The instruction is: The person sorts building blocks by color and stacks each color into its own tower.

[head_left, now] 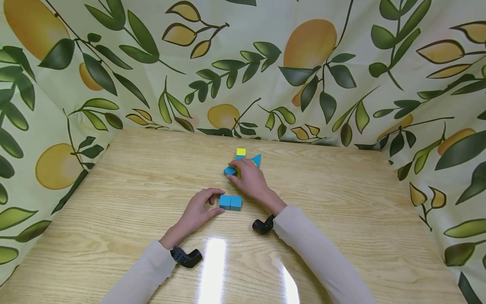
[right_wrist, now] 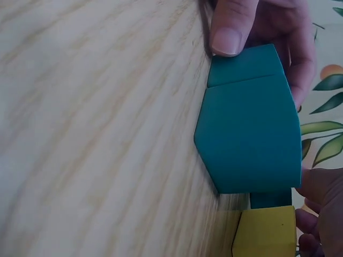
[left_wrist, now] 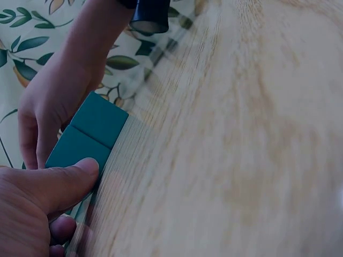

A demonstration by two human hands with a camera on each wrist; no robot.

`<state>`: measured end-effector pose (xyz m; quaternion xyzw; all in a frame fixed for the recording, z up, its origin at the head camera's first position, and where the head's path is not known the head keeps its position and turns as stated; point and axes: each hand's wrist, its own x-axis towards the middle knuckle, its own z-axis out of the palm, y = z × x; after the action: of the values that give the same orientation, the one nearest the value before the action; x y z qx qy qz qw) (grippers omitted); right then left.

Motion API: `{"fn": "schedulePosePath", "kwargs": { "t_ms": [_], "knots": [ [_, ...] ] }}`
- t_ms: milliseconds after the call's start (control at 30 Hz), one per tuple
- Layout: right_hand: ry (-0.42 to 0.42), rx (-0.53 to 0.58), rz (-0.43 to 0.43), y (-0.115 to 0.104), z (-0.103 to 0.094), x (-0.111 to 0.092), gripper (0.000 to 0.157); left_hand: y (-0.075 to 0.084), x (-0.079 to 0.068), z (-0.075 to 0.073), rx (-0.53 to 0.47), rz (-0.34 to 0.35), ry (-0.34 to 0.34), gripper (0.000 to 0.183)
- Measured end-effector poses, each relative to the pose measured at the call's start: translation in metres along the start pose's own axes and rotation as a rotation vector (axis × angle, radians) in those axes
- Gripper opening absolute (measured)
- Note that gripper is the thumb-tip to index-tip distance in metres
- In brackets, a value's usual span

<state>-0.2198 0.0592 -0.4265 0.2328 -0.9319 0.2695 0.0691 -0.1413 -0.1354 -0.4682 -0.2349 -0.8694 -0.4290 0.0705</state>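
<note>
While my right hand [head_left: 250, 179] curls its fingertips around a blue block [head_left: 230, 171] toward the far edge of the wooden table [head_left: 341, 219], my left hand [head_left: 197, 211] rests its thumb [left_wrist: 64, 182] against the end of two blue cubes [head_left: 230, 202] already sitting flush, side by side, near the table's middle; its fingers are loosely curled and grip nothing. I'd judge the pair joined and this block next. Just beyond my right hand wait a yellow cube [head_left: 241, 151] and a blue triangular block [head_left: 257, 159], not yet used.
</note>
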Motion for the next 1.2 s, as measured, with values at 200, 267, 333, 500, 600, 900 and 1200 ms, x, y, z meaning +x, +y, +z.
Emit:
{"fn": "schedulePosePath", "kwargs": {
  "t_ms": [200,267,333,500,600,900,1200],
  "knots": [
    [-0.027,0.027,-0.021,0.0011,0.0022,0.0033,0.034,0.0002,0.0001,0.0008,0.001,0.003,-0.003,0.046],
    [-0.036,0.034,-0.036,0.0023,0.0019,0.0036,0.034,0.0001,0.0002,0.0012,0.002,0.003,-0.006,0.046],
    [-0.039,0.030,-0.050,0.0037,0.0010,0.0036,0.035,0.0000,0.0004,0.0014,0.006,0.005,-0.006,0.046],
    [-0.028,-0.029,-0.060,0.0058,-0.0019,0.0038,0.038,0.0004,0.0008,0.0005,0.016,0.011,0.004,0.047],
    [-0.041,-0.071,-0.062,0.0061,-0.0027,0.0037,0.040,-0.0001,0.0011,0.0002,0.017,0.017,0.005,0.047],
    [-0.084,-0.149,-0.060,0.0045,-0.0026,0.0028,0.043,-0.0013,0.0006,0.0011,0.020,0.010,0.004,0.047],
    [-0.059,-0.030,-0.080,0.0071,-0.0012,-0.0005,0.038,0.0001,-0.0002,0.0003,0.023,0.003,0.005,0.041]
  ]
}}
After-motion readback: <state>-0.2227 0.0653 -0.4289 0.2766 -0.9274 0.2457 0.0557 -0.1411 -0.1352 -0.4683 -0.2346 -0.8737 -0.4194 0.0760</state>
